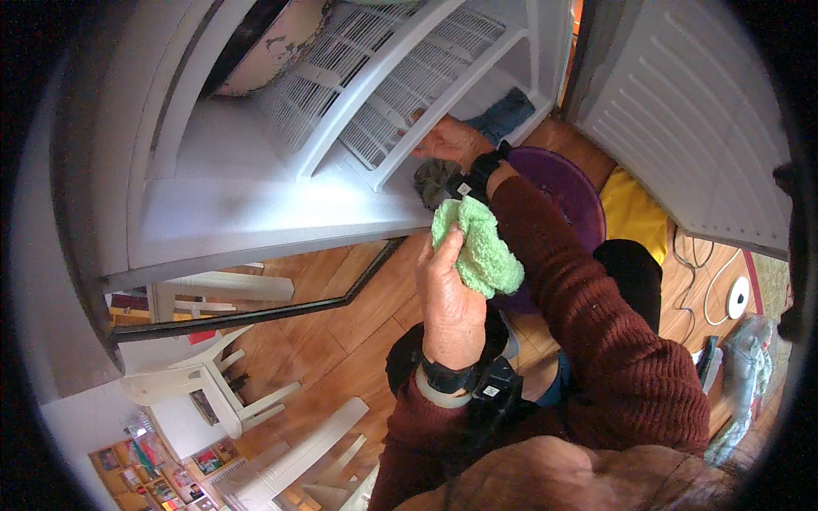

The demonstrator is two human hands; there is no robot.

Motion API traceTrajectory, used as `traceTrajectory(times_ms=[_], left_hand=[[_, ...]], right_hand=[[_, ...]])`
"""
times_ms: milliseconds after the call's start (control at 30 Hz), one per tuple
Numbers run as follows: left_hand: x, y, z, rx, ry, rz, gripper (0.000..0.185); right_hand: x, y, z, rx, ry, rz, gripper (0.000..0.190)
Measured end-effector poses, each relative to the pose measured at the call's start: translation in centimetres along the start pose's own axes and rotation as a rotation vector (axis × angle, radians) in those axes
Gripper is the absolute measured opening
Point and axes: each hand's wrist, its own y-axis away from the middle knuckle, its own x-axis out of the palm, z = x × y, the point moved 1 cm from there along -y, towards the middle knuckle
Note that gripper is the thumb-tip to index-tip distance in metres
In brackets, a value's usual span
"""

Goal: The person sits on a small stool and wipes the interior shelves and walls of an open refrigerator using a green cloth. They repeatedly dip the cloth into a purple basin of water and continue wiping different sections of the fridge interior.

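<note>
My left hand (452, 306) pinches a folded, fluffy light-green cloth (482, 249) between thumb and fingers, held in front of the cabinet. Farther in, my right hand (452, 140) is at the front rail of a white slatted shelf (441, 105) inside the open white refrigerator-like cabinet (236, 185). Some of its fingertips show past the rail; whether they grip it I cannot tell. Near that wrist lies a crumpled grey-brown cloth (436, 182). A dark blue cloth (508, 115) rests on the cabinet floor behind. Below my right forearm stands a purple basin (585, 185), partly hidden.
An open ribbed white door (696, 128) stands at the right, with a yellow item (632, 214) beside it. Cords and a white round object (738, 297) lie on the wooden floor (345, 319). At lower left are a cream chair (220, 389) and a compartmented shelf (160, 488).
</note>
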Motion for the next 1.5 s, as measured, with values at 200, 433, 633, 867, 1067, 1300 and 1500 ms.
traceTrajectory(times_ms=[200,433,633,867,1067,1300,1500], left_hand=[[0.2,0.0,-0.2,-0.011,0.007,0.02,0.033],[-0.3,-0.5,0.2,-0.03,0.001,-0.005,0.033],[-0.4,-0.5,0.3,-0.013,-0.019,-0.002,0.033],[-0.1,-0.6,0.3,-0.009,0.014,-0.04,0.029],[-0.1,-0.6,0.4,-0.01,0.009,-0.06,0.029],[0.0,-0.5,0.3,-0.005,-0.013,-0.035,0.029],[0.0,-0.5,0.2,-0.007,-0.025,-0.042,0.028]], right_hand=[[0.0,-1.3,0.2,-0.099,0.064,0.172,0.022],[0.4,-1.0,0.3,-0.236,0.081,0.066,0.018],[-0.7,-0.6,3.0,-0.348,-0.035,-0.067,0.025],[-1.2,0.6,7.9,-0.49,-0.126,-0.208,0.023],[0.5,1.3,7.5,-0.58,-0.194,-0.347,0.019],[-2.3,1.7,7.9,-0.82,0.573,-0.325,0.029],[-3.1,1.9,7.8,-0.961,1.027,-0.393,0.029]])
